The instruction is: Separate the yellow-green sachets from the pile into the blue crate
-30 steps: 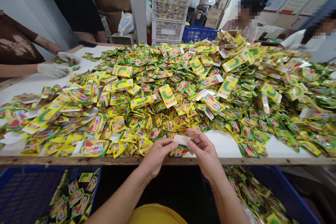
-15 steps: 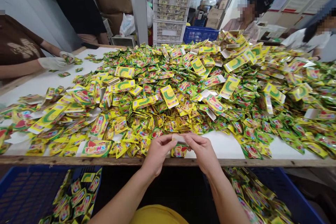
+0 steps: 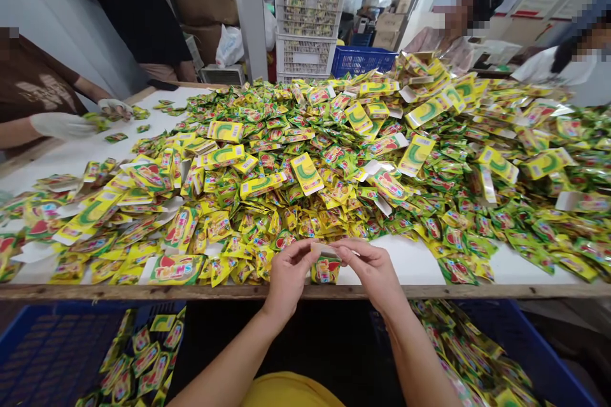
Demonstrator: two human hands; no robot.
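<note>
A white-topped table (image 3: 401, 264) with a wooden front edge spans the view, bearing a broad mound of packets and boxes (image 3: 274, 140). Below that edge, a left blue crate (image 3: 42, 346) and a right blue crate (image 3: 539, 343) hold more printed packages. Between mound and table edge, the left hand (image 3: 289, 276) and right hand (image 3: 377, 270) meet over a small box (image 3: 325, 271), its printed front facing the person. Each hand pinches its top end, thumb and fingers closed from either side, around a pale flap (image 3: 324, 249). To handle this end well, I would keep both pinches light and level, let the thumbs work along the flap's crease, and avoid squeezing the thin sides, which would probably buckle. Both crates are cut off by the lower border, and the right forearm covers part of the right one. Curled fingers hide the box's side edges; whether its base rests on the table or hangs just above, I cannot tell. Its inside is out of sight, and the flap's exact fold is too small to make out.
</note>
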